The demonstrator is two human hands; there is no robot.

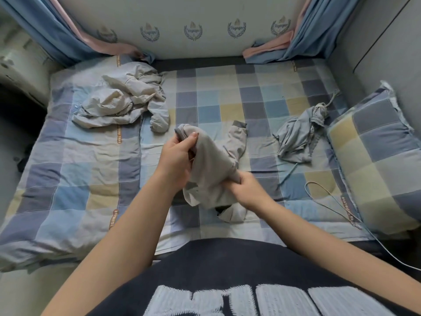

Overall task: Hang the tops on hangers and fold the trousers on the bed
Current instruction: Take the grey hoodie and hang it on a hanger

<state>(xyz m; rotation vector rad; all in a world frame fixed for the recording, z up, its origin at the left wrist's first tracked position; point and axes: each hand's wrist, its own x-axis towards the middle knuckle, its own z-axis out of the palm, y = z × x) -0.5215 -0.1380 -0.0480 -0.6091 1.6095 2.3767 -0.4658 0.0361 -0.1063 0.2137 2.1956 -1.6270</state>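
A light grey garment (211, 165) hangs bunched between my hands above the middle of the bed (68, 179). My left hand (177, 156) pinches its upper edge with thumb and fingers. Lower and to the right, my right hand (247, 190) grips another part of the same cloth. A cuffed end of the garment (237, 137) lies on the checked sheet behind my hands. A crumpled beige garment (123, 103) lies at the back left of the bed. At the right lies a blue-grey garment (298, 133) with a drawstring.
A checked pillow (378, 165) lies along the right edge. A thin cord (330, 197) loops over the sheet near it and runs off the front right. Blue and pink curtains (293, 42) hang at both back corners. A wall panel stands behind the bed.
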